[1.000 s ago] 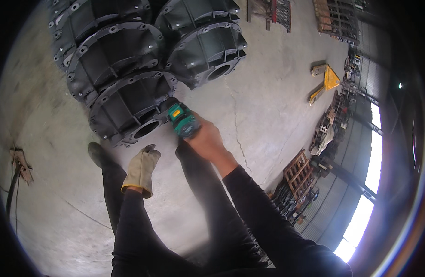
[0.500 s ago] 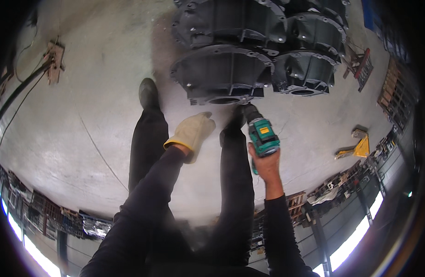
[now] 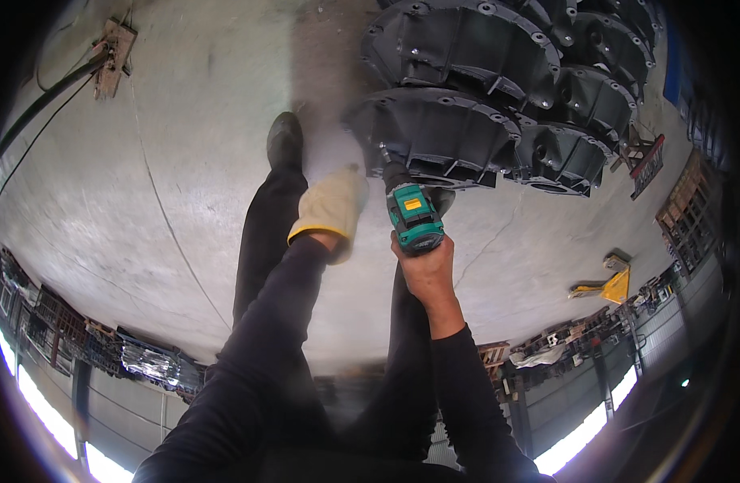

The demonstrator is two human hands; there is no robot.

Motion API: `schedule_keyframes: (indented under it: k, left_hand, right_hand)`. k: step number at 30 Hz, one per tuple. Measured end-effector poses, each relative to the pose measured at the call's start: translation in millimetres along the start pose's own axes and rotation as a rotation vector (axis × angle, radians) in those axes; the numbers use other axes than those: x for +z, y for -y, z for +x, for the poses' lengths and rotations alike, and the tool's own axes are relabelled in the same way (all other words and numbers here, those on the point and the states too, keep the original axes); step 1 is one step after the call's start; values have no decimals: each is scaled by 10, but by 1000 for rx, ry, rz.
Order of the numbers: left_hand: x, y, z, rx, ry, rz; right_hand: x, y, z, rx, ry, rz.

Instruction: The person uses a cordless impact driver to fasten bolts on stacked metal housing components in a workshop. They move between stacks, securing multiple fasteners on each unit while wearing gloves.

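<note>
My bare right hand grips a green and black cordless drill by its handle. The drill's tip meets a small shiny bolt head on the left side of the nearest dark metal housing. Just left of the drill is my left hand, in a cream work glove with a yellow cuff. Its gloved fingers are drawn together near the housing's lower left corner, apart from the drill. Blur at the fingertips hides what they hold, if anything.
Several more dark ribbed housings stand stacked and side by side beyond. My legs and shoes are on the concrete floor. A wooden piece with a cable lies far left; a yellow pallet-jack-like thing stands at right, near pallets.
The drill has moved left and up in my right hand, from the housing's lower edge to the bolt on its left side. My gloved hand has turned more upright. The view has shifted.
</note>
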State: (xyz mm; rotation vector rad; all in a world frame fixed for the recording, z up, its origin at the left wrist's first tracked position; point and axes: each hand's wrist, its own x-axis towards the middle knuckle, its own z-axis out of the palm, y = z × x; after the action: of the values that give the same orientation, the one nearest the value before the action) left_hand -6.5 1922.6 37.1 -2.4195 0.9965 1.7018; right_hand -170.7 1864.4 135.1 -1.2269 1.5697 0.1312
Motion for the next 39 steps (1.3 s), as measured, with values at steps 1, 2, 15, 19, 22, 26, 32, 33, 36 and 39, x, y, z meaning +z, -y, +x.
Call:
schedule_keyframes:
  k: [1, 2, 15, 19, 22, 26, 32, 33, 36, 39]
  left_hand:
    - [-34, 9, 35, -39, -15, 1]
    - [-68, 26, 21, 43, -87, 63]
    - [-183, -142, 386, -78, -112, -328]
    - [-133, -116, 408, -63, -109, -335]
    - [-131, -114, 407, -61, -100, -337]
    - [-188, -117, 375, -10, -106, -321]
    - [-221, -106, 392, -31, -59, -350]
    - [-222, -103, 395, -26, -54, -350]
    - [-249, -105, 421, 6, -70, -360]
    - [-278, -121, 441, -7, -25, -342]
  right_hand:
    - [11, 3, -4, 6, -1, -3]
    - [26, 6, 4, 14, -5, -16]
    - [269, 71, -14, 49, -35, -52]
    - [309, 178, -26, 34, -78, -111]
    - [352, 247, -8, 16, -112, -170]
    - [367, 281, 4, 49, -98, -216]
    - [377, 282, 26, 48, -131, -201]
    - [377, 291, 20, 47, -132, -203]
    - [376, 328, 24, 60, -108, -245]
    - [369, 336, 24, 68, -123, -291]
